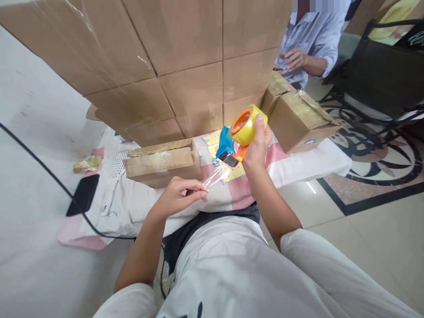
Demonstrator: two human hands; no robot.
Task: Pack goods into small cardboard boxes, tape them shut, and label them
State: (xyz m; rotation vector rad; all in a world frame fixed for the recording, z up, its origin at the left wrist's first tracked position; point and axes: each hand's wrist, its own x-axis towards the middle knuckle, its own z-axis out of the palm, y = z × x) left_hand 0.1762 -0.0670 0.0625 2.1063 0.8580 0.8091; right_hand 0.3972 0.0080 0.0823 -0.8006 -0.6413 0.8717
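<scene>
My right hand is closed around a tape dispenser with an orange frame and a roll of yellowish tape. A strip of clear tape stretches from the dispenser's dark front end down to my left hand, whose thumb and fingers pinch its free end. Just behind the dispenser shows a blue plastic piece, partly hidden. Left of it, a taped cardboard box lies on the cloth-covered table, beyond my left hand.
Stacked cardboard boxes form a wall at the table's back. More boxes stand at the right, near a person in a light blue shirt. A dark phone, crumpled tape and a black cable are at the left.
</scene>
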